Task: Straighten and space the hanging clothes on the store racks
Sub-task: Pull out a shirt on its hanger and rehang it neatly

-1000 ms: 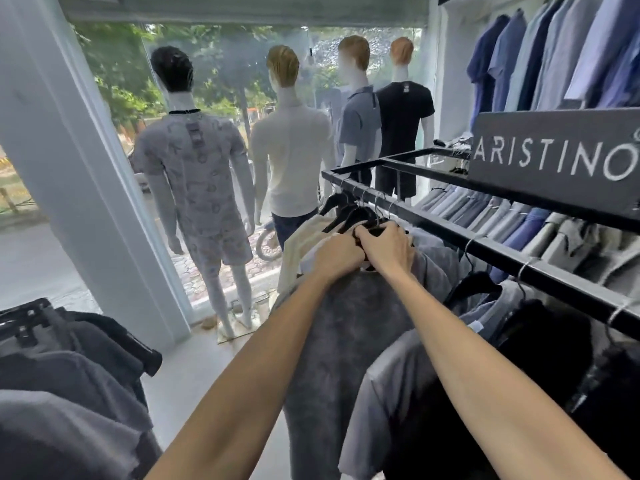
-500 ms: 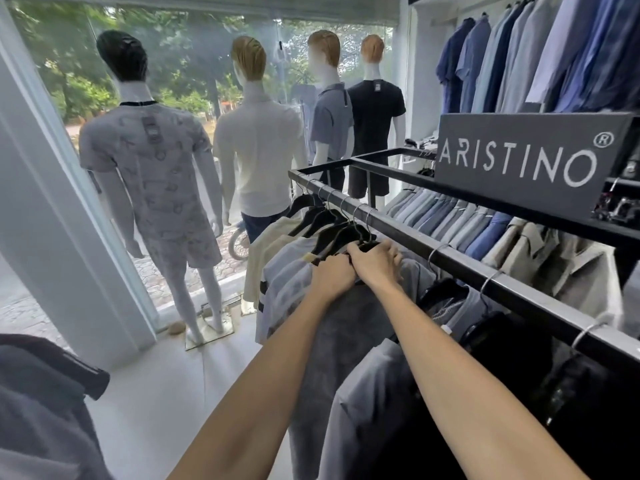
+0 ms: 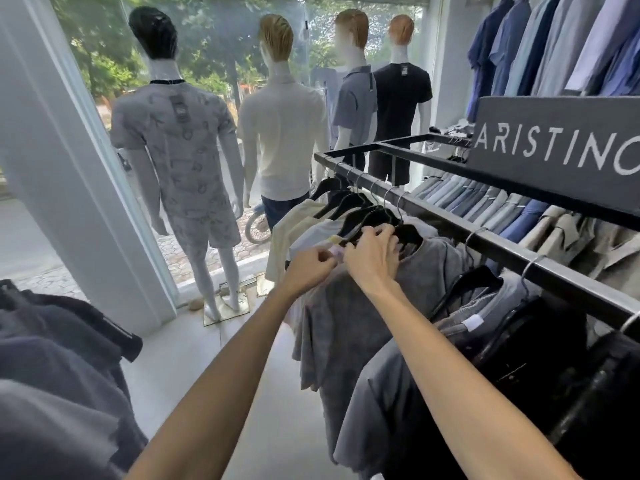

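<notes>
A black rack rail [image 3: 491, 249] runs from the middle to the lower right, hung with shirts on black hangers [image 3: 356, 206]. A washed grey T-shirt [image 3: 349, 327] hangs at the centre, with cream and white shirts [image 3: 298, 220] beyond it and dark shirts [image 3: 512, 341] nearer me. My left hand [image 3: 310, 268] pinches the grey T-shirt's left shoulder fabric. My right hand [image 3: 372, 252] grips the grey shirt at its collar, fingers curled over the black hanger there.
Four dressed mannequins [image 3: 180, 133] stand at the shop window ahead. A grey brand sign [image 3: 561, 147] sits on the rack's top frame, with folded trousers [image 3: 485, 202] below it. Blue shirts [image 3: 554, 46] hang on the right wall. Another rack of dark clothes [image 3: 59, 375] fills the lower left.
The view has shifted a little. My hands have moved slightly apart on the grey T-shirt, the left one lower on the shoulder and the right one at the hanger.
</notes>
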